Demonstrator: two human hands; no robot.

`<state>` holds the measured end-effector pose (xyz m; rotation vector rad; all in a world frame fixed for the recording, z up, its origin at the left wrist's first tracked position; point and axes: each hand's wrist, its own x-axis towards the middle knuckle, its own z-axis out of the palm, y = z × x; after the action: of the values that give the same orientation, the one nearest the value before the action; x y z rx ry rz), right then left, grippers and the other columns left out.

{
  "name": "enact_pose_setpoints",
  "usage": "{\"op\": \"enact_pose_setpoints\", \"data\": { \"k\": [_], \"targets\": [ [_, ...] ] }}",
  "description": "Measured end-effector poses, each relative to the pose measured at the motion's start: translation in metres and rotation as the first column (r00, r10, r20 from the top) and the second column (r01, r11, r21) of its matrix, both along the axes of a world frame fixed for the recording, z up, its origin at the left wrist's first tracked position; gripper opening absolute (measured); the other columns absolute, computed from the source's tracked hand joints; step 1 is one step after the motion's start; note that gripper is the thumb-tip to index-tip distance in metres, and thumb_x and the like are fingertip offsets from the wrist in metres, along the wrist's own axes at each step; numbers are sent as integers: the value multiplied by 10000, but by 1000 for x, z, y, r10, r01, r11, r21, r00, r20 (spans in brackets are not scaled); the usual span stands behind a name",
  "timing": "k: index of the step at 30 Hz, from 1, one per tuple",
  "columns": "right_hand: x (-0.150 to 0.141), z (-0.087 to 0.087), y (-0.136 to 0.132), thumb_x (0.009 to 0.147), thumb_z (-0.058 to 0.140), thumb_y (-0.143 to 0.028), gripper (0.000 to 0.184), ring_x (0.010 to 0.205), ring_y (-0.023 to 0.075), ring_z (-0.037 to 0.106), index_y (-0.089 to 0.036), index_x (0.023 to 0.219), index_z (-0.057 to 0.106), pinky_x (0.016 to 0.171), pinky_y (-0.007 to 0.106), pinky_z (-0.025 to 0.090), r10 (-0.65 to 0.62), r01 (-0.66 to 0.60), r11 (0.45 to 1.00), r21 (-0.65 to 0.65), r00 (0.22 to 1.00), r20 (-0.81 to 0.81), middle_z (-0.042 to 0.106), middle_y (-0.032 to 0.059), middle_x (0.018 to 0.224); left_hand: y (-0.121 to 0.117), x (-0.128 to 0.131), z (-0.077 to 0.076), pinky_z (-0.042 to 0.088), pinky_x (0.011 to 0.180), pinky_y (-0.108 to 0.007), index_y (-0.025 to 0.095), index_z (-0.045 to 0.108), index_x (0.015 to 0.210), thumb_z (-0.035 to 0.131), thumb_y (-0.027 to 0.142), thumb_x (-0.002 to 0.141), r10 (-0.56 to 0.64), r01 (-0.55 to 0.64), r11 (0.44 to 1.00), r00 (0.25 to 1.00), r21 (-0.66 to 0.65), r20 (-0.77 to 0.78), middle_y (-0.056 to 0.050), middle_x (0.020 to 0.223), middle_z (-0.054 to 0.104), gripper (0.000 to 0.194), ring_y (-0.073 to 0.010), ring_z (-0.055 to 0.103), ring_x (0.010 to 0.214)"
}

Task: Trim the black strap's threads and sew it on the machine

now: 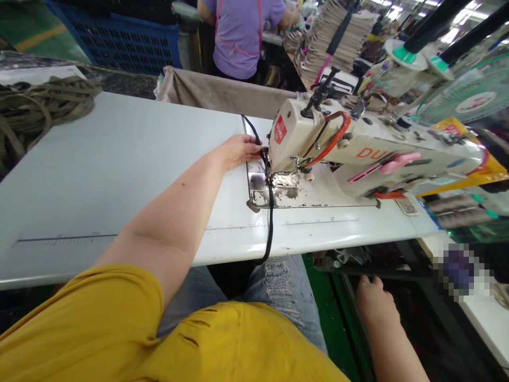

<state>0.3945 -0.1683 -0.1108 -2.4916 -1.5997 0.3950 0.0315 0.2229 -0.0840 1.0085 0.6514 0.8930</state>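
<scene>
My left hand [238,150] reaches across the white sewing table and is closed on a narrow black strap [271,212], its fingertips beside the needle area. From the far side of the table the strap runs past the presser foot and hangs over the front edge. The sewing machine [314,138] stands right of this hand, above a worn metal bed plate [292,193]. Low at the right, below the tabletop, my right hand [376,302] is beside a dark open drawer or shelf [413,318]. Its fingers look curled; what they hold, if anything, is hidden.
A heap of olive-brown straps [47,109] lies at the table's left end. Beyond the table are a blue crate [127,45], a beige cloth trough [222,93] and a person in purple [238,37]. A fan [469,101] and thread cones [405,55] stand at the right.
</scene>
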Motion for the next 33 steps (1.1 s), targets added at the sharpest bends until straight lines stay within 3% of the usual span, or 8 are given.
{"op": "enact_pose_setpoints", "data": {
  "k": [3, 6, 9, 12, 16, 22, 25, 33],
  "targets": [
    [-10, 0, -1, 881, 606, -331, 200, 633, 233, 672, -196, 892, 753, 601, 362, 519, -10, 8, 1000, 19, 997, 80, 722, 130, 881, -1, 1, -1, 566, 976, -409, 84, 699, 924, 747, 9, 811, -19, 20, 999, 999, 29, -34, -74, 847, 740, 144, -167, 721, 813],
    [-49, 7, 9, 963, 613, -424, 283, 583, 201, 630, -228, 782, 707, 578, 315, 504, 169, -196, 968, 155, 970, 172, 653, 38, 677, -1, 2, -1, 565, 966, -400, 90, 719, 935, 748, 24, 804, -28, 31, 999, 997, 41, -65, -74, 859, 752, 150, -170, 721, 816],
    [-98, 20, 26, 1017, 579, -276, 202, 878, 232, 707, -196, 1140, 719, 838, 370, 592, 422, -510, 747, 426, 860, 288, 735, 100, 985, -1, 2, -1, 565, 952, -388, 90, 737, 938, 760, 46, 795, -29, 31, 999, 997, 36, -73, -81, 882, 767, 151, -173, 722, 816],
    [-136, 29, 47, 999, 560, -162, 486, 1256, 299, 615, -225, 1480, 558, 1052, 488, 543, 580, -677, 611, 411, 736, 350, 638, 154, 1353, -1, 3, -1, 558, 954, -392, 91, 742, 952, 807, 76, 775, -44, 46, 998, 997, 34, -67, -85, 902, 771, 189, -175, 721, 809],
    [-164, 23, 74, 953, 501, -44, 678, 1489, 346, 413, -308, 1577, 465, 1160, 576, 446, 673, -799, 524, 295, 601, 432, 485, 127, 1572, 0, 3, -2, 553, 951, -390, 102, 729, 953, 852, 82, 743, -47, 47, 999, 998, 9, -45, -72, 890, 763, 245, -170, 721, 804],
    [-183, 16, 94, 1017, 599, -256, 504, 1415, 311, 504, -170, 1509, 534, 1238, 565, 365, 734, -840, 416, 348, 536, 417, 623, 154, 1435, 5, 4, -6, 562, 930, -395, 94, 722, 965, 908, 136, 699, -45, 46, 999, 998, 13, -39, -94, 898, 767, 327, -185, 727, 812],
    [-186, 23, 101, 1037, 596, -380, 431, 1376, 307, 545, -142, 1395, 608, 1252, 582, 339, 765, -824, 386, 414, 537, 356, 674, 159, 1340, 6, 4, -6, 569, 913, -389, 96, 715, 947, 930, 166, 672, -43, 44, 999, 998, 11, -36, -103, 900, 769, 356, -197, 731, 832],
    [-167, 43, 166, 1055, 563, -255, 283, 1325, 298, 595, -196, 1311, 668, 1137, 554, 499, 694, -744, 432, 509, 635, 340, 709, 137, 1296, 2, 12, -2, 581, 843, -352, 117, 719, 877, 922, 214, 670, 3, -1, 1000, 996, 15, -92, -71, 813, 760, 306, -179, 712, 769]
  ]
}}
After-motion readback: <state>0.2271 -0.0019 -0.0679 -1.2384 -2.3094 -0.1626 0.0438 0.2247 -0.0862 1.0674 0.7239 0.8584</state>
